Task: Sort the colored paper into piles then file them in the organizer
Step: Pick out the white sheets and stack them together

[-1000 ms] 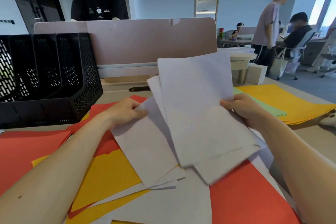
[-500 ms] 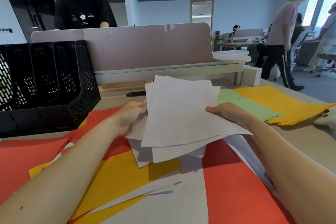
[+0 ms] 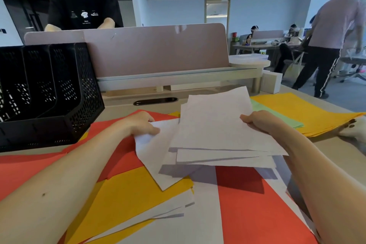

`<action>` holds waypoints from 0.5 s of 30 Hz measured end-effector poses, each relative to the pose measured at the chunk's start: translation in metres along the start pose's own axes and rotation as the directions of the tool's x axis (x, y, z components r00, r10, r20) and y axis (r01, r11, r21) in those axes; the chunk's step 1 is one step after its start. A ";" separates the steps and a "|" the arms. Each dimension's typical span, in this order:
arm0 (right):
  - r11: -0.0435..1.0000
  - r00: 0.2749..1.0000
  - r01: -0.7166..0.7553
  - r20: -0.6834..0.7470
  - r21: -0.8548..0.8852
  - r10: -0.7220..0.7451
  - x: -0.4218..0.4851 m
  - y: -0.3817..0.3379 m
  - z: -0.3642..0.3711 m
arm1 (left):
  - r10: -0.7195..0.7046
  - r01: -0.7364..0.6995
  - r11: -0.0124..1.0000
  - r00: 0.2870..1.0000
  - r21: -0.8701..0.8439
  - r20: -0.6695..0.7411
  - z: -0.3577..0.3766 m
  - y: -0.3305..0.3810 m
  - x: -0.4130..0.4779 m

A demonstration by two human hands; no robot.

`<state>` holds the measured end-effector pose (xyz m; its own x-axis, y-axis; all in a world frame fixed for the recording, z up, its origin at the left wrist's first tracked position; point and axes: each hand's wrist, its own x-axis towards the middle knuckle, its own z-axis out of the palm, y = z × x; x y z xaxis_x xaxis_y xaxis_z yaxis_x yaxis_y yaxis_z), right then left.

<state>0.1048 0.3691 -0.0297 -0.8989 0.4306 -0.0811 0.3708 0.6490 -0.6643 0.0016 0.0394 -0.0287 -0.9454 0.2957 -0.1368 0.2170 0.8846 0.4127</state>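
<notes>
The stack of white sheets (image 3: 217,125), held upright and fanned a second ago, now tips nearly flat, low over the red paper (image 3: 247,214) and yellow paper (image 3: 128,194). The right hand (image 3: 259,120) grips its right edge. The left hand (image 3: 138,123) now pinches a single white sheet (image 3: 156,154) that juts leftward from under the stack. Behind, the person in the lilac shirt (image 3: 334,25) stands farther right.

organizer (image 3: 49,95) back left on counter (image 3: 122,109), divider panel (image 3: 148,51) right behind it, running off to right. loose sheets (image 3: 128,194) all over near part of counter, overlapping. stack of sheets (image 3: 217,128) held above that mess, centre: left hand (image 3: 138,125) gripping left edge, right hand (image 3: 257,121) gripping right edge. two piles (image 3: 297,111) side by side far right, beyond right hand. person (image 3: 83,6) standing behind panel.
</notes>
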 end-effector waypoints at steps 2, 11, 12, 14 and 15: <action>0.989 0.999 -0.038 -0.018 0.145 0.042 0.001 0.002 0.002 | -0.017 0.023 0.975 1.000 -0.221 0.025 0.000 -0.001 -0.005; 0.994 1.000 -0.011 -0.010 0.111 0.012 -0.007 -0.002 0.029 | 0.114 0.165 0.712 0.932 -0.682 0.345 0.016 0.028 -0.049; 0.993 1.000 -0.003 -0.008 0.117 0.004 -0.009 -0.005 0.033 | 0.105 0.110 0.779 0.948 -0.617 0.301 0.020 0.034 -0.049; 0.984 0.999 0.022 -0.043 0.177 -0.015 -0.011 -0.008 0.041 | 0.092 -0.010 0.866 0.986 -0.500 0.141 0.029 0.046 -0.050; 0.973 0.997 0.044 -0.079 0.226 -0.027 -0.009 -0.009 0.044 | 0.105 -0.055 0.860 0.992 -0.507 0.071 0.034 0.048 -0.046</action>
<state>0.0998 0.3318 -0.0557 -0.8876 0.4606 -0.0044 0.2681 0.5088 -0.8181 0.0640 0.0805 -0.0328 -0.8979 0.4117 -0.1559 0.1152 0.5615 0.8194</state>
